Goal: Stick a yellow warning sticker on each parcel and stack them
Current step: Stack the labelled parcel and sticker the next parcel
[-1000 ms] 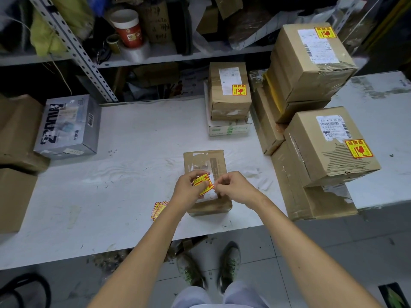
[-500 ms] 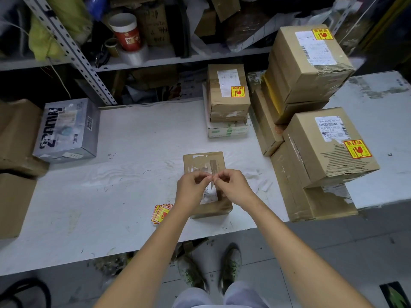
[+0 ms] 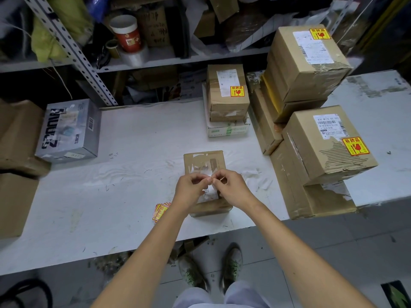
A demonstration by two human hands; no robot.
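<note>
A small brown parcel lies on the white table in front of me. Both hands hover just above its near half. My left hand and my right hand pinch a sticker together at their fingertips; only a thin yellow-red edge of it shows. A small pile of yellow warning stickers lies on the table left of the parcel. To the right and behind stand stacked parcels that carry yellow stickers: one at the near right, one at the far right, one in the middle back.
A grey printed box sits at the left, with plain brown cartons beyond it at the table's left edge. Metal shelving full of clutter rises behind the table. The near table edge runs below my forearms.
The sticker's yellow face, visible one second ago in my left fingers, has turned edge-on and is hidden between both hands. The hands have come closer together and risen slightly over the parcel.
</note>
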